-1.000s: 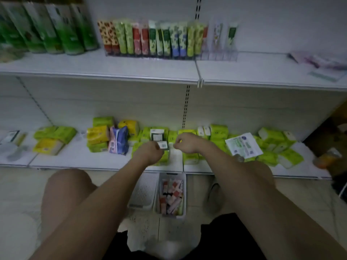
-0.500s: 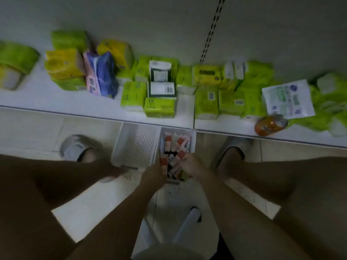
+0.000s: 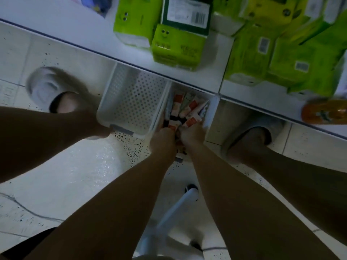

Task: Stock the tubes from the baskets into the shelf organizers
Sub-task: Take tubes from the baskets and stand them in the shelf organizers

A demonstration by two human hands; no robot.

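The tubes, small and white with red and orange panels and dark caps, lay jumbled in the right of 2 white baskets on the floor. Left hand and right hand reached among them, knuckles up; their grip could not be told.

Dim light; pale speckled floor tiles run under a white shelf carrying green packs.

Two white baskets sit side by side on the floor: the one left of the two grips holds nothing, the other holds a heap of tubes, too jumbled to count. Beyond the grips, at least six green packs and one orange bottle lie on the shelf. Two slippers show.
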